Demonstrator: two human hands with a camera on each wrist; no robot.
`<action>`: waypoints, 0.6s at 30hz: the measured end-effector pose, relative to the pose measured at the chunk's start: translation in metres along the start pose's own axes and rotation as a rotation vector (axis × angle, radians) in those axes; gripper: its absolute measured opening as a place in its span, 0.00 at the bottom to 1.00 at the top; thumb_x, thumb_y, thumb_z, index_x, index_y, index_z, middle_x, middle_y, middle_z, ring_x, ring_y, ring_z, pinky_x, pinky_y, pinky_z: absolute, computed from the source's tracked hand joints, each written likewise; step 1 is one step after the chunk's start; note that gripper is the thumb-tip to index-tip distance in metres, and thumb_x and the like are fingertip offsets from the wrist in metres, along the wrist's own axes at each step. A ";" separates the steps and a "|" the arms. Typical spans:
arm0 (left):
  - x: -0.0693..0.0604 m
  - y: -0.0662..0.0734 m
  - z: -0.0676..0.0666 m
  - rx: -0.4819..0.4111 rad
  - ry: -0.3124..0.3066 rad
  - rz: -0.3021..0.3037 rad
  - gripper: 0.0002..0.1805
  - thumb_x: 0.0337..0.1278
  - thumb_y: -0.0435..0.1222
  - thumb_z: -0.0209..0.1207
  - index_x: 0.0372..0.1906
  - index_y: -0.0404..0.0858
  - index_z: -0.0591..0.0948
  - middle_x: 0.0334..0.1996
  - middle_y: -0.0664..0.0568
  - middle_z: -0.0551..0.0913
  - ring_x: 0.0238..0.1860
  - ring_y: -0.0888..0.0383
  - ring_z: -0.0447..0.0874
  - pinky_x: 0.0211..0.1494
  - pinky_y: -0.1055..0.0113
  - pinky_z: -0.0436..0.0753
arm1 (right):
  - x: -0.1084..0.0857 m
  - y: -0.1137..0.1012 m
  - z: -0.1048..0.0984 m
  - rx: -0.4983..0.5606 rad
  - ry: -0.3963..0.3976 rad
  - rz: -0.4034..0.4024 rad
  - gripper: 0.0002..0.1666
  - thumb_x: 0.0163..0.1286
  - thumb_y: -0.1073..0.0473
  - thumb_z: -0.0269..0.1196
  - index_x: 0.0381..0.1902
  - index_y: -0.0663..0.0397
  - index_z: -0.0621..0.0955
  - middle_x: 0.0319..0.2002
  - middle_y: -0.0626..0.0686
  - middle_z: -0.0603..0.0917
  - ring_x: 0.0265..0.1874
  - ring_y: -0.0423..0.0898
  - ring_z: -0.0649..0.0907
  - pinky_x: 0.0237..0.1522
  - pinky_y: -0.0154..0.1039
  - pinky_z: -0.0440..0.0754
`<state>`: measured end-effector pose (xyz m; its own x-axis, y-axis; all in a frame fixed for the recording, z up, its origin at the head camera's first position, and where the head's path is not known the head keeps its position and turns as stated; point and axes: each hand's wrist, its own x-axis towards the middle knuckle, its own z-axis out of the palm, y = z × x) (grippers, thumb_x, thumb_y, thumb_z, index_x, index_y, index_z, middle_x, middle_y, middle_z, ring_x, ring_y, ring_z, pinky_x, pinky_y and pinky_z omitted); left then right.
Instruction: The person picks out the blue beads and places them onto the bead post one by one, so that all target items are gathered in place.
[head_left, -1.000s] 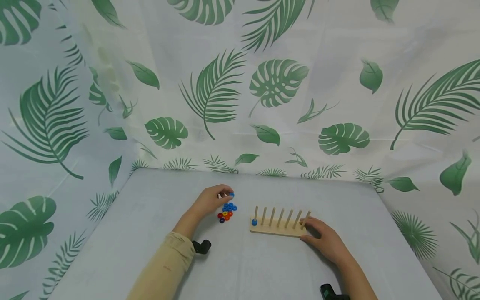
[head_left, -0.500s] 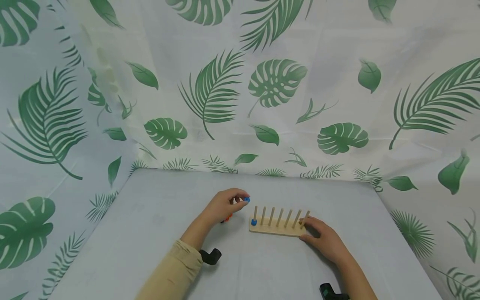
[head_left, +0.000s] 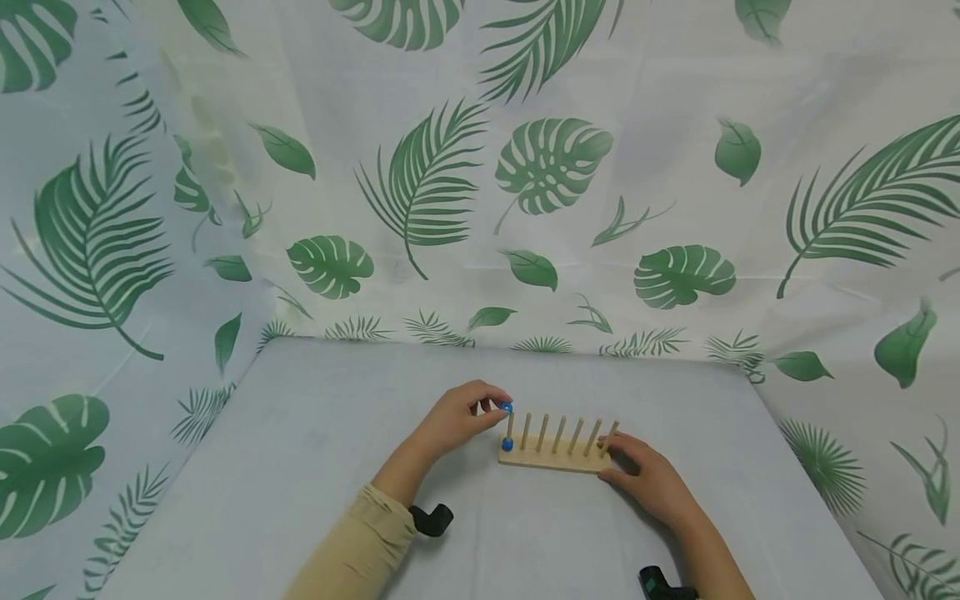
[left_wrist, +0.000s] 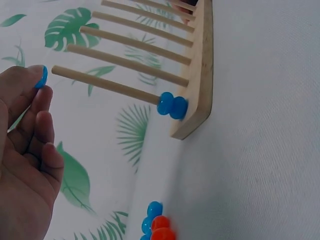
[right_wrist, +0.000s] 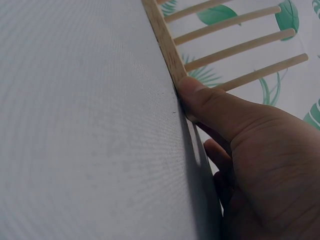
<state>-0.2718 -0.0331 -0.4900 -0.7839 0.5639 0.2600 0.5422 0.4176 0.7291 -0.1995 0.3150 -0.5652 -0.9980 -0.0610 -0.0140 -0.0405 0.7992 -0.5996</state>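
My left hand [head_left: 459, 417] pinches a blue bead [left_wrist: 42, 78] between thumb and fingertips. That bead is right at the tip of the leftmost peg of a wooden peg board [head_left: 551, 460]; in the left wrist view a small gap shows between them. Two blue beads [left_wrist: 172, 105] are threaded at the foot of this same peg. The other pegs carry no beads that I can see. At the board's right end my right hand [head_left: 652, 483] grips the base, its thumb [right_wrist: 192, 89] on the near edge and the other fingers partly hidden behind.
Loose beads lie on the white-covered table [head_left: 300, 467], hidden behind the left hand in the head view. The left wrist view shows some, blue [left_wrist: 154, 209] and red-orange [left_wrist: 163, 234]. A leaf-patterned curtain [head_left: 450, 208] rises behind the table.
My left hand has carried the blue bead rightward from above the loose beads to the top of the leftmost peg. The right hand and board have stayed in place.
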 end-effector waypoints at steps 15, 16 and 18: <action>0.002 -0.003 0.008 0.045 -0.043 0.023 0.13 0.68 0.46 0.59 0.52 0.49 0.83 0.45 0.61 0.82 0.41 0.65 0.76 0.43 0.71 0.76 | 0.000 -0.001 0.000 0.008 0.004 -0.001 0.34 0.59 0.38 0.69 0.60 0.43 0.79 0.70 0.61 0.70 0.71 0.66 0.65 0.67 0.67 0.60; 0.002 -0.003 0.009 0.048 -0.042 0.023 0.13 0.68 0.46 0.59 0.52 0.49 0.83 0.45 0.61 0.83 0.41 0.66 0.76 0.43 0.71 0.76 | 0.000 -0.001 0.000 0.009 0.005 -0.002 0.34 0.59 0.38 0.69 0.60 0.43 0.79 0.70 0.61 0.70 0.71 0.66 0.66 0.68 0.67 0.60; 0.001 -0.005 0.011 0.057 -0.041 0.023 0.13 0.68 0.45 0.60 0.52 0.48 0.83 0.45 0.60 0.83 0.41 0.65 0.76 0.42 0.71 0.76 | 0.000 -0.001 0.000 0.006 0.006 -0.004 0.34 0.59 0.37 0.69 0.60 0.43 0.79 0.70 0.61 0.70 0.71 0.66 0.66 0.67 0.67 0.60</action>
<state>-0.2723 -0.0267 -0.5001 -0.7588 0.6018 0.2490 0.5769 0.4434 0.6860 -0.1991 0.3143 -0.5646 -0.9981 -0.0608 -0.0064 -0.0445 0.7952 -0.6047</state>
